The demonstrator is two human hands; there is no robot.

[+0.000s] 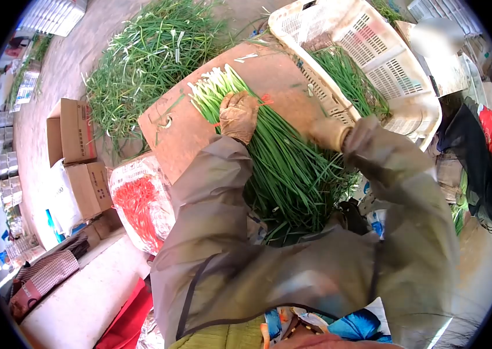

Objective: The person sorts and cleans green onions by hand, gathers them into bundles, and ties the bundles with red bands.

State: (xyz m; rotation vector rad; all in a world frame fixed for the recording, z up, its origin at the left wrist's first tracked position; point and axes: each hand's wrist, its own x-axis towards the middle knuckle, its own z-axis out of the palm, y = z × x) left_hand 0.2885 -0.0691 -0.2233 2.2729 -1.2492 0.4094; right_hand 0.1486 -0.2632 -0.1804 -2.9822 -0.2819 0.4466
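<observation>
A thick bundle of garlic chives [292, 168] lies across a brown board [185, 148], white stem ends pointing away and green leaves fanning toward my body. My left hand [238, 116], in a tan glove, is closed over the bundle just below the white stems. Red tie [266, 99] shows on both sides of that hand; whether it is knotted cannot be seen. To the right of the leaves, my gloved right hand [328, 134] is near the crate's edge, smeared by motion, its fingers unclear. A few loose white stem pieces [246, 57] lie at the board's far edge.
A white slotted crate [368, 49] with more chives [353, 81] stands at the right. Loose greens [147, 64] are heaped on the floor beyond the board. Left of me are a bag of red ties [138, 203] and cardboard boxes [77, 131].
</observation>
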